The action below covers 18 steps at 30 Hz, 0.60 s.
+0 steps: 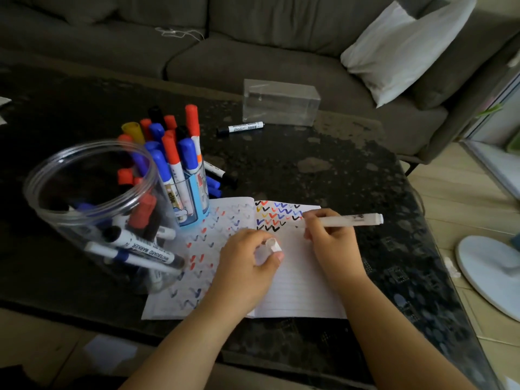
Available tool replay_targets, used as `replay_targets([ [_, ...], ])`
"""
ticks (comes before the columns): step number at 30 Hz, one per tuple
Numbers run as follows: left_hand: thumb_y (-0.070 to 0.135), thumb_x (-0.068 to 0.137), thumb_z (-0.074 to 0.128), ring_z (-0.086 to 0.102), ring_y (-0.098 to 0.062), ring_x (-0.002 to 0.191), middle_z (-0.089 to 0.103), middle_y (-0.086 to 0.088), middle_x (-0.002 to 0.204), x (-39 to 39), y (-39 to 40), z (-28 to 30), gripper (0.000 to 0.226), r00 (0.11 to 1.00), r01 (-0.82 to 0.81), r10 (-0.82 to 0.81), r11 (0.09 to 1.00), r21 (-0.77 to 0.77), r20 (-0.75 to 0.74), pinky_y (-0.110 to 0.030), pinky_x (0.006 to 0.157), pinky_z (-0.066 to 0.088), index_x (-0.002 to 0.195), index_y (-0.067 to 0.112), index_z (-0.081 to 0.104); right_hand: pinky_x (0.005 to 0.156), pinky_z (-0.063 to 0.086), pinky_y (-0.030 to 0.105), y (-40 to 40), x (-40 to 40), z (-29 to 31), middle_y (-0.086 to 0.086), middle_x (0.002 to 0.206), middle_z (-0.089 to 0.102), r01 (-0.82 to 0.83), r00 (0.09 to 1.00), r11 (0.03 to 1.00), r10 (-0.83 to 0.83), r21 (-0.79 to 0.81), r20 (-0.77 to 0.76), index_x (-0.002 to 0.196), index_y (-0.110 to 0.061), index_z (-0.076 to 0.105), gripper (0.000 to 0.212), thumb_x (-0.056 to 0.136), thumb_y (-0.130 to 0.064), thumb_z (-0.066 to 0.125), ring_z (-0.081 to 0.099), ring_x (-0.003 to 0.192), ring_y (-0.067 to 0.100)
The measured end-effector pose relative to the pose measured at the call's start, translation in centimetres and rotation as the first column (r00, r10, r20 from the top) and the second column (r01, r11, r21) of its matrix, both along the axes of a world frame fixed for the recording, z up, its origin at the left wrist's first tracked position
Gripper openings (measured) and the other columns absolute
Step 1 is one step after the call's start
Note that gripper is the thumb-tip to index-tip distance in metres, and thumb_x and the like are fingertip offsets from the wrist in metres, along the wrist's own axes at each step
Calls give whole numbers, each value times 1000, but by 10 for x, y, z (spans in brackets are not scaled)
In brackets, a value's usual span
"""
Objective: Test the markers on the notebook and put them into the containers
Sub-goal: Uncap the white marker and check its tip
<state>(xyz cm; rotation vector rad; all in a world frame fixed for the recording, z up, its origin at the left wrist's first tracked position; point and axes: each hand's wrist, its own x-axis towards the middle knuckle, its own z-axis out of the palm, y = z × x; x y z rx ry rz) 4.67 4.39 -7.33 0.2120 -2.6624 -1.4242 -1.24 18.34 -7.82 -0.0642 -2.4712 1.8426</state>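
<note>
An open lined notebook point(292, 280) lies on the dark table, its pages covered with rows of coloured check marks. My right hand point(330, 243) grips a white marker point(351, 220) with its tip down on the right page, just below the marks. My left hand point(247, 260) rests on the notebook's middle and pinches the marker's white cap point(273, 245). A large clear jar point(92, 218) at the left holds several markers lying inside. Behind it a small blue cup point(194, 201) holds several red, blue and black markers upright.
A black whiteboard marker point(240, 127) lies in front of a clear plastic box point(281, 102) at the table's far side. More loose markers point(218, 175) lie behind the cup. A grey sofa with a white pillow point(408, 46) stands beyond the table. A white fan base point(489, 274) sits on the floor at the right.
</note>
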Motion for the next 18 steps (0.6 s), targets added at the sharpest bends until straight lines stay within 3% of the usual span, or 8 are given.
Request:
replay_targets([
  [1,28,87,62,52,0,95,57,16,104,2,-2,4,15,999,-38,33,991,126,41,-9,76,40,102,30,60,56,44,16,2,6,8,-6,62,60,-8,1000,998,9,-54,16,84,-15,64,12,91,-24,60,53,56,0],
  [3,27,85,65,60,-2,91,65,14,97,6,-4,12,9,986,-135,88,918,373,140,-19,79,48,93,29,64,56,46,19,6,20,26,-7,63,61,-59,998,986,63,-155,23,87,-14,65,8,89,-22,63,53,59,3],
  [5,21,83,69,67,-12,85,71,8,87,11,-5,22,7,970,-216,106,787,578,218,-32,83,54,89,24,68,54,45,20,9,38,45,-4,64,61,-119,992,967,124,-224,8,90,-9,66,8,88,-16,63,52,59,7],
  [7,12,80,69,70,-17,80,73,0,80,20,-4,33,8,971,-222,85,667,711,224,-34,81,56,86,18,69,50,42,19,13,54,59,2,62,60,-146,989,949,149,-280,-11,91,-3,65,13,92,-12,56,49,56,9],
  [11,15,70,70,70,-18,76,73,-8,81,49,-4,58,15,993,-111,30,598,794,116,-26,70,56,85,14,70,49,40,19,17,83,81,4,60,58,-173,985,939,168,-299,-44,88,2,61,22,95,-14,48,46,52,10],
  [18,2,82,62,70,-16,71,73,-4,77,95,-4,90,11,999,24,-48,662,749,10,-21,68,56,85,12,68,48,40,18,17,122,109,5,57,58,-262,965,922,248,-284,-86,83,2,54,18,94,-12,50,47,50,7],
])
